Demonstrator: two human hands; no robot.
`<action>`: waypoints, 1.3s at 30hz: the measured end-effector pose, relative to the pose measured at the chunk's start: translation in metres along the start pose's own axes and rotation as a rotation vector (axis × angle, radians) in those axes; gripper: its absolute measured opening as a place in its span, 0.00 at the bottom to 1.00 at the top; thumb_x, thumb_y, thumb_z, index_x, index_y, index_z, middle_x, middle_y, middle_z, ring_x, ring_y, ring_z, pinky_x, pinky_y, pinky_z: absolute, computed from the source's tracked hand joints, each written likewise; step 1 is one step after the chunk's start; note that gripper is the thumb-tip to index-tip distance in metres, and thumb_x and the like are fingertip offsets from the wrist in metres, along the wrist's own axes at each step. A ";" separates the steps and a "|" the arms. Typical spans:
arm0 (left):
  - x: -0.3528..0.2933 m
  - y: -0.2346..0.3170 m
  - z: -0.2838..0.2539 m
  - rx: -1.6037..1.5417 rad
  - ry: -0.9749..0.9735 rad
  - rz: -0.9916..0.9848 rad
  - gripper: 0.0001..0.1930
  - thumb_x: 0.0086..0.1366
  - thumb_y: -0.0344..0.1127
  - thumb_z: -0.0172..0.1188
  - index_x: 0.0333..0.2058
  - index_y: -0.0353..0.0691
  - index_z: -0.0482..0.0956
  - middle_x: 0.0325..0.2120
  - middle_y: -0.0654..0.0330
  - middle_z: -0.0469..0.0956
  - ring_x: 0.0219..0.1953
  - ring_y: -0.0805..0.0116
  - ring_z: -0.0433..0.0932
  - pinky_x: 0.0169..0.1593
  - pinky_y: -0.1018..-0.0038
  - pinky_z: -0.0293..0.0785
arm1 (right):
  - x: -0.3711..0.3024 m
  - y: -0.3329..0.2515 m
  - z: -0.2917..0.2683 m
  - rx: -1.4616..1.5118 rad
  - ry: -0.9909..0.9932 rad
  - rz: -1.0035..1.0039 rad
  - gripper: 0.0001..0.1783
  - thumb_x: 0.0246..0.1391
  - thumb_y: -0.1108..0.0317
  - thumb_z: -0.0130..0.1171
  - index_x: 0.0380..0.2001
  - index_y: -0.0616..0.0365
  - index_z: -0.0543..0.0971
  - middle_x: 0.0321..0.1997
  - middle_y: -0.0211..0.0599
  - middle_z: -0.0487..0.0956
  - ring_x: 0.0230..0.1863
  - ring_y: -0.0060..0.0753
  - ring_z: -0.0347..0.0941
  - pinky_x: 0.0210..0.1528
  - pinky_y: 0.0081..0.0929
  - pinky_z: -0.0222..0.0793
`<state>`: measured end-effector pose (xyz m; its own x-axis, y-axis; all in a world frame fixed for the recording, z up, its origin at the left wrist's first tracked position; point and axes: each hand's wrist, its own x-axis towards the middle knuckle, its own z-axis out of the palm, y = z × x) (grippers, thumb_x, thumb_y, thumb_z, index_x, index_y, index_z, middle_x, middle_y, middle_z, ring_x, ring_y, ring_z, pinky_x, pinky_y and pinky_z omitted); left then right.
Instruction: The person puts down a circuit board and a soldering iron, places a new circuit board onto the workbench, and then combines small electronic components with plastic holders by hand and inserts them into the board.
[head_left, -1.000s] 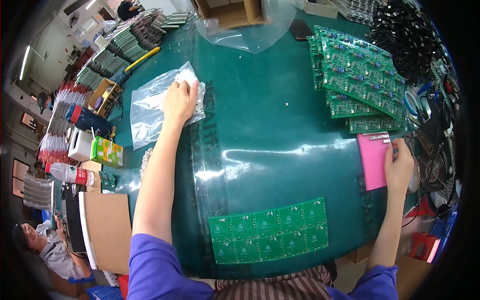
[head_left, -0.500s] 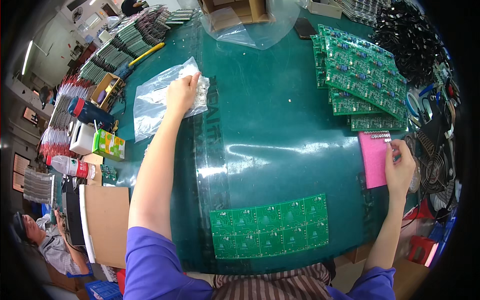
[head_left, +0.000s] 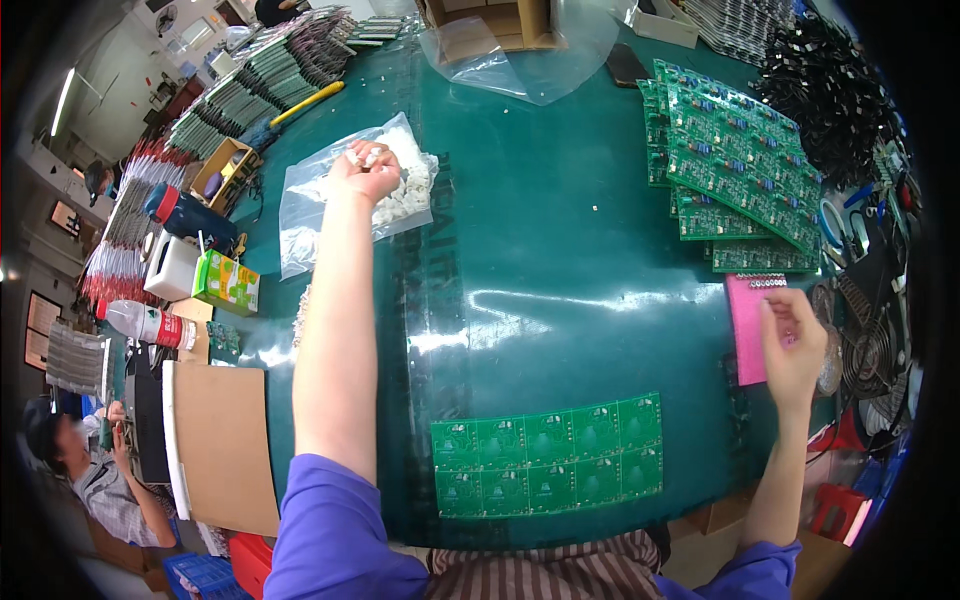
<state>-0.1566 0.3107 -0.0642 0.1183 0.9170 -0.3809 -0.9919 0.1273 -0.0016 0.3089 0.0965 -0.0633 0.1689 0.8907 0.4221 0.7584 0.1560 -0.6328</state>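
Rolled over since the earlier frame, the person's left hand (head_left: 365, 174) now shows its curled fingers instead of its back, and the right hand (head_left: 797, 347) has drawn slightly nearer the body from the row of metal parts. Clenched loosely, the left hand grasps several small white pieces over a clear, flat plastic bag (head_left: 298, 210); more of the same pieces lie in a heap (head_left: 412, 198) on the bag, just beside that hand. Bent fingers and a separate thumb shape the right hand, which sits over the right part of a flat, bright pink rectangular pad (head_left: 746, 335); I cannot tell whether it grips anything. Small, round, silvery metal parts (head_left: 766, 283) stand in a row along the pad's far edge, just beyond the right hand.

Near the person, between the forearms, a green rectangular circuit panel (head_left: 548, 458) divided into two rows of squares lies flat on the glossy dark-green tabletop (head_left: 560, 230). Beyond the pink pad, green circuit panels crowded with components (head_left: 740, 150) lie in an overlapping stack. Left of the left forearm stands a green-and-white drink carton (head_left: 227, 284).
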 end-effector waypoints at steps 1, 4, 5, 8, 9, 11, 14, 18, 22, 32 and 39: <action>-0.003 -0.009 0.001 -0.003 -0.007 -0.004 0.14 0.59 0.32 0.43 0.13 0.48 0.62 0.07 0.71 0.56 0.09 0.78 0.53 0.16 0.79 0.44 | 0.000 -0.012 0.002 0.170 -0.088 -0.030 0.04 0.52 0.76 0.54 0.32 0.63 0.74 0.28 0.32 0.76 0.28 0.18 0.70 0.29 0.17 0.65; -0.020 -0.036 0.002 -0.107 -0.069 -0.172 0.15 0.58 0.32 0.42 0.11 0.48 0.62 0.06 0.71 0.57 0.09 0.79 0.55 0.15 0.80 0.43 | 0.005 -0.063 0.031 0.708 -0.485 0.137 0.04 0.55 0.73 0.53 0.34 0.61 0.71 0.34 0.34 0.75 0.33 0.19 0.71 0.34 0.18 0.68; -0.028 -0.042 0.003 -0.116 -0.058 -0.189 0.15 0.57 0.32 0.43 0.11 0.48 0.61 0.06 0.72 0.57 0.09 0.79 0.55 0.15 0.80 0.43 | 0.012 -0.083 0.044 0.837 -0.612 0.154 0.05 0.56 0.72 0.53 0.35 0.61 0.70 0.35 0.34 0.75 0.34 0.19 0.71 0.34 0.18 0.68; -0.038 -0.074 0.003 -0.105 -0.036 -0.189 0.16 0.55 0.33 0.45 0.09 0.49 0.60 0.05 0.72 0.57 0.09 0.79 0.54 0.14 0.80 0.44 | 0.029 -0.130 0.095 1.081 -0.564 0.074 0.07 0.58 0.68 0.51 0.35 0.61 0.71 0.37 0.33 0.75 0.34 0.18 0.71 0.34 0.16 0.67; -0.045 -0.089 0.003 -0.080 -0.068 -0.254 0.16 0.55 0.33 0.46 0.09 0.50 0.60 0.05 0.73 0.57 0.09 0.79 0.54 0.14 0.81 0.45 | 0.034 -0.141 0.109 1.139 -0.507 0.043 0.08 0.58 0.67 0.51 0.35 0.61 0.71 0.37 0.32 0.76 0.34 0.18 0.71 0.34 0.15 0.66; -0.059 -0.111 -0.003 -0.088 -0.118 -0.318 0.18 0.57 0.33 0.45 0.09 0.52 0.59 0.05 0.74 0.58 0.08 0.81 0.55 0.13 0.81 0.47 | 0.037 -0.164 0.125 1.101 -0.467 0.010 0.08 0.58 0.66 0.52 0.35 0.61 0.71 0.36 0.31 0.76 0.33 0.18 0.71 0.34 0.16 0.66; -0.074 -0.139 -0.013 -0.055 -0.079 -0.222 0.18 0.63 0.33 0.41 0.13 0.47 0.59 0.07 0.71 0.58 0.09 0.78 0.57 0.16 0.81 0.58 | 0.026 -0.183 0.133 0.978 -0.377 0.022 0.09 0.56 0.65 0.54 0.33 0.61 0.73 0.33 0.31 0.77 0.32 0.18 0.71 0.32 0.17 0.66; -0.094 -0.145 -0.038 0.077 -0.086 -0.120 0.17 0.62 0.32 0.41 0.12 0.47 0.57 0.07 0.69 0.56 0.11 0.76 0.56 0.18 0.78 0.58 | 0.003 -0.191 0.145 0.832 -0.272 -0.005 0.11 0.52 0.64 0.58 0.27 0.61 0.74 0.27 0.35 0.76 0.27 0.22 0.70 0.30 0.21 0.66; -0.098 -0.149 -0.054 0.100 -0.048 -0.196 0.18 0.64 0.34 0.40 0.13 0.47 0.58 0.08 0.69 0.58 0.13 0.75 0.58 0.20 0.75 0.59 | -0.010 -0.190 0.139 0.650 -0.193 -0.119 0.10 0.51 0.65 0.58 0.27 0.61 0.74 0.24 0.35 0.75 0.27 0.27 0.70 0.30 0.23 0.67; -0.116 -0.149 -0.066 0.263 -0.074 -0.267 0.14 0.67 0.38 0.41 0.27 0.41 0.72 0.24 0.59 0.73 0.28 0.67 0.75 0.35 0.68 0.75 | -0.011 -0.191 0.133 0.553 -0.267 -0.369 0.07 0.49 0.70 0.57 0.27 0.62 0.72 0.24 0.41 0.75 0.24 0.34 0.73 0.27 0.27 0.69; -0.118 -0.157 -0.087 0.084 -0.147 -0.257 0.10 0.66 0.38 0.43 0.32 0.42 0.72 0.28 0.61 0.74 0.32 0.68 0.76 0.37 0.70 0.75 | -0.005 -0.196 0.128 0.516 -0.459 -0.421 0.07 0.50 0.71 0.56 0.29 0.63 0.70 0.23 0.45 0.74 0.22 0.37 0.73 0.26 0.30 0.68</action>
<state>-0.0186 0.1497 -0.0993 0.3769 0.8946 -0.2402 -0.9218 0.3878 -0.0020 0.0794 0.1158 -0.0245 -0.4260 0.7825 0.4541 0.2962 0.5949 -0.7473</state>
